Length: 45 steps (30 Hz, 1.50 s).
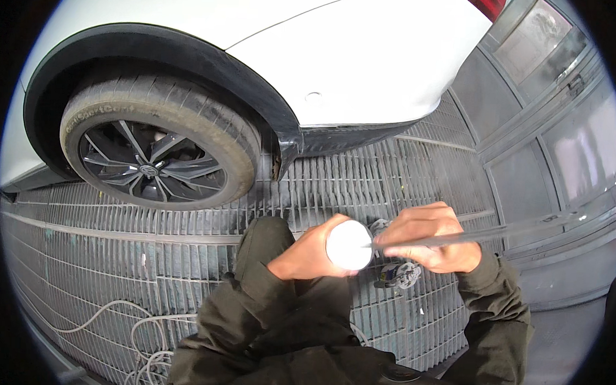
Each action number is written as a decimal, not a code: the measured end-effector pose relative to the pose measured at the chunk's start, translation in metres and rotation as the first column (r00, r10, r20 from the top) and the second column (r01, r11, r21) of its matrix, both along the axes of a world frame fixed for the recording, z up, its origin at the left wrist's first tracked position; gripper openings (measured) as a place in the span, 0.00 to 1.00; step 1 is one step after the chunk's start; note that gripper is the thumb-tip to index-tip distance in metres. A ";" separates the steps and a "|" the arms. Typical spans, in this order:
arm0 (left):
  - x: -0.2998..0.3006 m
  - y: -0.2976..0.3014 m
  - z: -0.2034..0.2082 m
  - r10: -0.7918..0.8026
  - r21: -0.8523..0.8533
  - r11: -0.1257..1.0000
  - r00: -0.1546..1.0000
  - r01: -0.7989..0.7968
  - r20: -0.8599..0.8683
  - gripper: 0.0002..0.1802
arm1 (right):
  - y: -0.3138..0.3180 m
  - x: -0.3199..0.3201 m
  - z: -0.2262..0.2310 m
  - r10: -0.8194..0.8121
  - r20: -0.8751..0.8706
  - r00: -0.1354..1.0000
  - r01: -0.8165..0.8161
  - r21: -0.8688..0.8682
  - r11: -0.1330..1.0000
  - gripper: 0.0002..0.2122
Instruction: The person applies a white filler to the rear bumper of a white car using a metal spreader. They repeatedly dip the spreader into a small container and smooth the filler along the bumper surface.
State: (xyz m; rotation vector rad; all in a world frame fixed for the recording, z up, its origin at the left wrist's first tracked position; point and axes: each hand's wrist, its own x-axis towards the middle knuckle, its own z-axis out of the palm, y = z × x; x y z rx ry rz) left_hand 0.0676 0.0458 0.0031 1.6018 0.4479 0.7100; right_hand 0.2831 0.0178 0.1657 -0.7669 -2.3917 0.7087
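- Head view, centre: left hand (310,255) wrapped around a white round container (349,245), fingers clamped on its side, only the pale round end facing up toward the camera.
- Right hand (432,236) just beside the container, fingers closed on a long thin metal blade (469,237); one end of the blade touching the rim of the container, the other end pointing away to the right.
- Container held in the air between both hands, above the knee, not resting on anything.
- Below the hands: dark green sleeves and trousers, seemingly in a crouch on the metal grate floor (116,254).
- Between the hands, lower down on the grate: a small grey and white object (400,275), too blurred to tell its kind.
- Upper part: white car (367,59) with a black wheel (149,161) and a dark arch trim, well apart from the hands.
- Lower left: pale hose (147,336) lying in loops on the grate.
- Right side: grey wall panels (526,173) of the booth.
- Step in hand, as a judgement: probably working the blade tip at the mouth or lid of the container, either prying or taking out material; cannot tell which.
- Next move calls for a firm left grip and a small, controlled turn of the blade at the rim, without slipping toward the left thumb.
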 end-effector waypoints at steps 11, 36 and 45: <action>-0.011 0.025 0.026 -0.227 0.039 0.973 0.974 0.226 0.021 0.40 | 0.020 0.004 0.014 -0.072 0.025 0.997 0.074 -0.069 0.995 0.07; 0.015 0.000 0.002 0.360 -0.115 0.930 0.928 -0.349 0.095 0.44 | 0.004 -0.003 -0.030 -0.446 -0.028 0.895 0.415 -0.315 0.853 0.07; 0.010 0.018 0.016 0.391 -0.087 0.920 0.915 -0.383 0.100 0.29 | -0.004 -0.004 -0.027 -0.294 -0.156 0.943 0.230 -0.336 0.914 0.11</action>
